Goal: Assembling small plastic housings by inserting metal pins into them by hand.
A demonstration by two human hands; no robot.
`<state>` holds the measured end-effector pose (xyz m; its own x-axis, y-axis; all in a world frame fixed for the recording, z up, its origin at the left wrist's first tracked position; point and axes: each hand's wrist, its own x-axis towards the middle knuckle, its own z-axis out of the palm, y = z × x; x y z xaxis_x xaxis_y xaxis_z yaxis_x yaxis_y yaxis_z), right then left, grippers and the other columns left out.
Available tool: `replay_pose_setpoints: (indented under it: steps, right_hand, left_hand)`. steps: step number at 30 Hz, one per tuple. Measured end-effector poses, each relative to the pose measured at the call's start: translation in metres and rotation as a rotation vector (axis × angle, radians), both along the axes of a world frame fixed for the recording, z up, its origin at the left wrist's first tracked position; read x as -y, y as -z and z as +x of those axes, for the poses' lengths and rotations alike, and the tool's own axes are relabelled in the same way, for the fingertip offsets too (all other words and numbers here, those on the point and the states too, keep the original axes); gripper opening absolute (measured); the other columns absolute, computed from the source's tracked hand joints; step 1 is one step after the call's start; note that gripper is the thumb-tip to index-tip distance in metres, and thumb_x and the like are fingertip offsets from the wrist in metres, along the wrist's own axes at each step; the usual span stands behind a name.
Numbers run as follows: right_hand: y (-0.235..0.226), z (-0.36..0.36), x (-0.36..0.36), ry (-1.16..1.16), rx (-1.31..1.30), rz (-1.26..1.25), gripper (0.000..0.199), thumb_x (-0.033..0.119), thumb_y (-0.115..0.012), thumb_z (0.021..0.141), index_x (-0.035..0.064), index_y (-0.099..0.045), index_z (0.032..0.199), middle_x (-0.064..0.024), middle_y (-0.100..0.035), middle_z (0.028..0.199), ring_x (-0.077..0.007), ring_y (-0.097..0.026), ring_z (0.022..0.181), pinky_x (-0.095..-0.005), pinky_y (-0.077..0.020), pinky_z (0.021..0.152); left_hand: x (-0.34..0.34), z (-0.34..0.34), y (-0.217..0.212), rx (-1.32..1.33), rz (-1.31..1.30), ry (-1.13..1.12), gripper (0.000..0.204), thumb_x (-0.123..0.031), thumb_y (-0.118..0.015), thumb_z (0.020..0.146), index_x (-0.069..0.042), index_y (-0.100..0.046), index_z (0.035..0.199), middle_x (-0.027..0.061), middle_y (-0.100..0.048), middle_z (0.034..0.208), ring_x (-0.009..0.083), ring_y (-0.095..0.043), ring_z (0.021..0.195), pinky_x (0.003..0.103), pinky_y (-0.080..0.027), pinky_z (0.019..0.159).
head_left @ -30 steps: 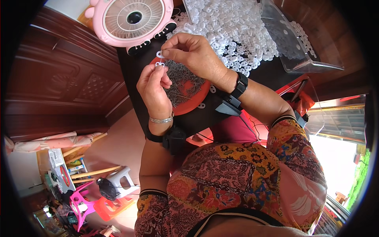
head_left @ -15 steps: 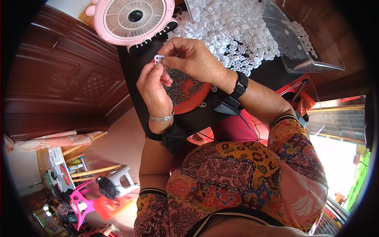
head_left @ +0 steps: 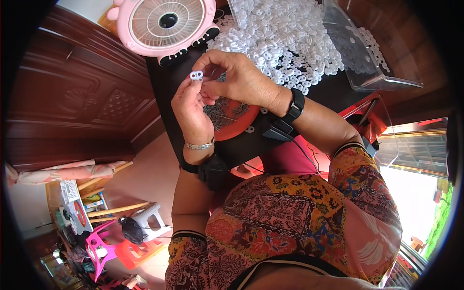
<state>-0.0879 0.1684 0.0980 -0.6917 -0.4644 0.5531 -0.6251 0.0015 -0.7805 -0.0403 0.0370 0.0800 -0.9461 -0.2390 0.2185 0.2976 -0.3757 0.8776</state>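
My left hand (head_left: 192,110) pinches a small white plastic piece (head_left: 196,75) with two holes between thumb and fingertips, raised above the black table (head_left: 241,145). My right hand (head_left: 232,76) meets it from the right, fingertips on the same piece. Below both hands sits a red round dish (head_left: 235,124) holding several thin metal pins. A large heap of white plastic pieces (head_left: 285,38) lies beyond my right hand.
A pink round fan (head_left: 166,24) stands at the table's far left. A clear plastic box (head_left: 362,53) with more white pieces lies at the far right. A dark wooden door (head_left: 72,96) is on the left. Stools and clutter sit at lower left.
Both hands rose slightly from the red dish, bringing the white piece up; the fingers of both hands have closed in on it.
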Motion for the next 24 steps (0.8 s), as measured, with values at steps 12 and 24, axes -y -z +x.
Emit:
replay_pose_setpoints:
  steps: [12,24]
  right_hand:
    - [0.0002,-0.0008,0.0005,0.14,-0.234,0.07,0.029,0.005,-0.075,0.071,0.0036,-0.062,0.097,-0.0079,-0.065,0.082,-0.0183,-0.066,0.077,-0.029,-0.0521,0.071]
    - [0.0031,0.0001,0.0024,0.219,-0.412,0.141,0.034,0.012,-0.076,0.07,0.0054,-0.064,0.101,-0.0102,-0.067,0.088,-0.0266,-0.066,0.081,-0.0337,-0.0533,0.071]
  left_hand:
    - [0.0012,-0.0035,0.0038,0.039,-0.016,0.051,0.024,-0.021,-0.049,0.089,-0.001,-0.06,0.097,0.0082,-0.065,0.088,0.0138,-0.058,0.071,0.027,-0.042,0.061]
    - [-0.0047,-0.0042,0.0017,0.022,0.02,-0.032,0.023,-0.021,-0.05,0.091,-0.001,-0.059,0.096,0.0049,-0.06,0.077,0.0125,-0.056,0.07,0.025,-0.044,0.065]
